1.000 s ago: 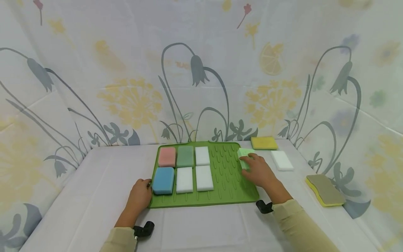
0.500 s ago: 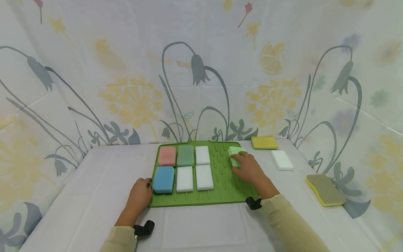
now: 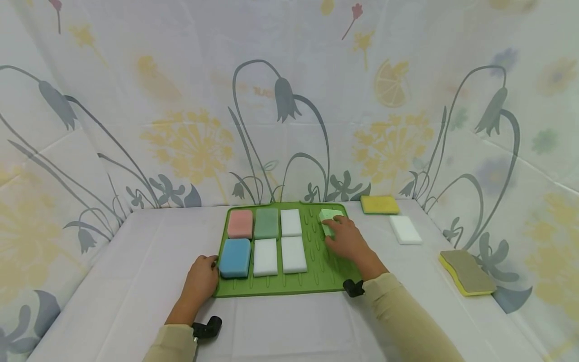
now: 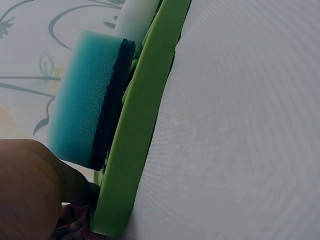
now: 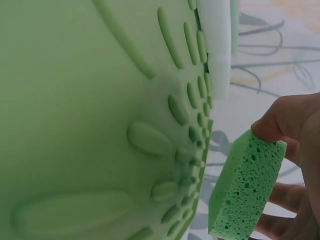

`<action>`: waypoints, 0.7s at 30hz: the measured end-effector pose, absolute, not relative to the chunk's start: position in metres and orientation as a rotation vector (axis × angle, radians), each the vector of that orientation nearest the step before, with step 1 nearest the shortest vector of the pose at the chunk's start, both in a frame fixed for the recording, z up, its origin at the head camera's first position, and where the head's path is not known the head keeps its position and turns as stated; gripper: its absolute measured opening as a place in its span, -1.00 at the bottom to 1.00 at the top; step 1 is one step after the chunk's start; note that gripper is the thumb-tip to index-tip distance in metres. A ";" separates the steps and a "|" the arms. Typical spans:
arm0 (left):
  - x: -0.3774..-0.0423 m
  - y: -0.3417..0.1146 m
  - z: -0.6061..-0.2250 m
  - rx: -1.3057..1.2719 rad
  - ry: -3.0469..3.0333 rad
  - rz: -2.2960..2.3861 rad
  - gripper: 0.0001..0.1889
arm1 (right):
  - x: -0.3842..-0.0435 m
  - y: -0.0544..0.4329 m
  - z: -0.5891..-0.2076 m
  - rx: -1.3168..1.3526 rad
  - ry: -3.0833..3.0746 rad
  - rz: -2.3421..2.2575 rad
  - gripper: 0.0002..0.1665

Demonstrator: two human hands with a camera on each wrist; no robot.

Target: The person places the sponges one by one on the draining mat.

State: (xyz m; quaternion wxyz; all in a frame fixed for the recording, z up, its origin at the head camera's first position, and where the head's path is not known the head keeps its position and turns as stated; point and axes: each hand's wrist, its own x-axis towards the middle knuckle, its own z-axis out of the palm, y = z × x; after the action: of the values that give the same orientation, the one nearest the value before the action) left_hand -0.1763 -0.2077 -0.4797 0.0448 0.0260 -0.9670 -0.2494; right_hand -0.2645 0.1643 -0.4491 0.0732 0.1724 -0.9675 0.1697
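Note:
My right hand (image 3: 347, 240) pinches a light green sponge (image 5: 248, 185) between thumb and fingers, over the back right of a green ridged silicone mat (image 3: 289, 289). In the right wrist view a gap shows between sponge and mat. My left hand (image 3: 201, 276) pinches the mat's left edge, its thumb at the rim in the left wrist view and the other fingers partly hidden. Closest to it lies a blue sponge (image 3: 234, 258) with a dark scouring side down. A pink sponge (image 3: 240, 224), a darker green sponge (image 3: 266, 223) and several white sponges (image 3: 294, 255) lie in two rows on the mat.
Right of the mat, a yellow sponge (image 3: 380, 205) lies at the back. In front of it is a white sponge (image 3: 405, 230), then a wavy grey and yellow sponge (image 3: 468, 273). A flower-printed curtain (image 3: 289, 100) rises behind the white-covered table (image 3: 289, 327).
My right hand has moved left with the light green sponge, from the mat's right edge inward over the mat. The left hand has stayed at the mat's left edge.

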 end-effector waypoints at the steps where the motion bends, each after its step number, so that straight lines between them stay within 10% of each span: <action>1: -0.176 -0.208 -0.479 0.080 -2.955 -0.760 -0.64 | -0.265 0.163 -0.449 0.521 -2.905 0.512 -0.44; 21: -0.177 -0.208 -0.481 0.073 -2.950 -0.749 -0.64 | -0.279 0.135 -0.455 0.563 -2.934 0.529 -0.43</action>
State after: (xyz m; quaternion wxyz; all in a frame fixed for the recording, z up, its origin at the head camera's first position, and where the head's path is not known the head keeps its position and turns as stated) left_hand -0.1770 -0.2083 -0.4814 0.0488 0.0239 -0.9678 -0.2457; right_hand -0.2786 0.1353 -0.4549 0.0536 0.1854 -0.9656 0.1741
